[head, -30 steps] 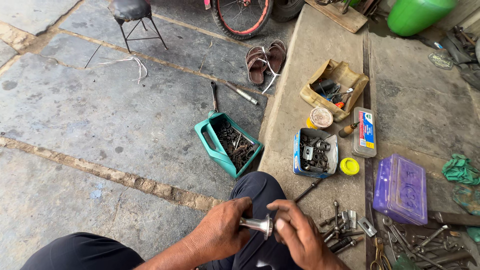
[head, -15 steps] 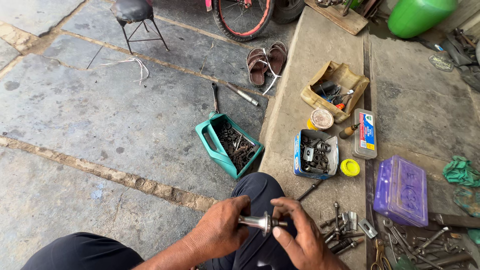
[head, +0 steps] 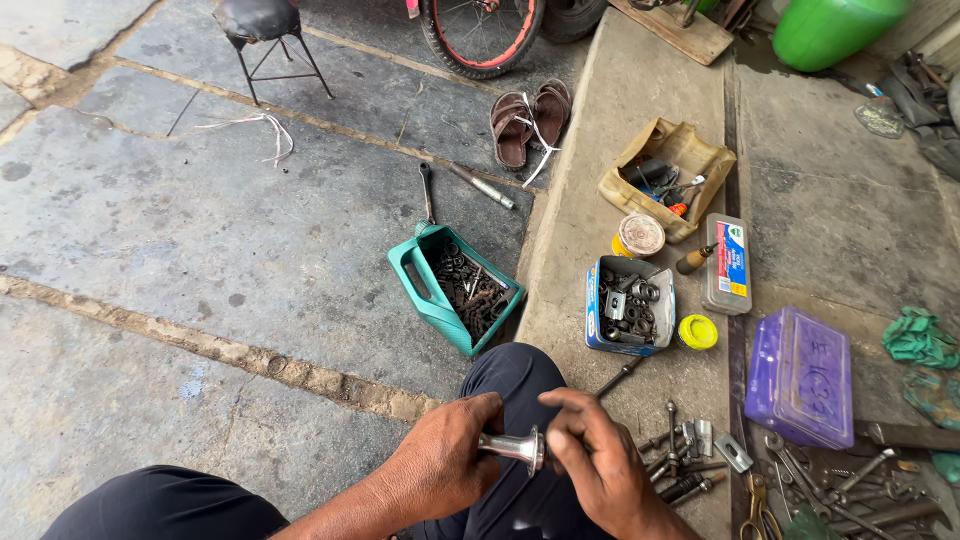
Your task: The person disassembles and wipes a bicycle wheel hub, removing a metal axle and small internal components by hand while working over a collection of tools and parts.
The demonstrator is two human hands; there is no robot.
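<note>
- Outdoors, over my knees, my left hand (head: 440, 465) and right hand (head: 600, 465) both grip a shiny metal hub (head: 515, 447).
- Cracked stone paving (head: 200, 230) meets a raised concrete step (head: 640, 130).
- Green parts tub (head: 455, 288) sits at the step's edge; purple box (head: 800, 378) lies right.

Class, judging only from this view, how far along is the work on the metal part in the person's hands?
Done: parts sit sorted in the green cut can and blue tin. In hand: the left hand and right hand grip a shiny flanged metal hub. Left: loose bolts lie unused beside the knee.
</note>
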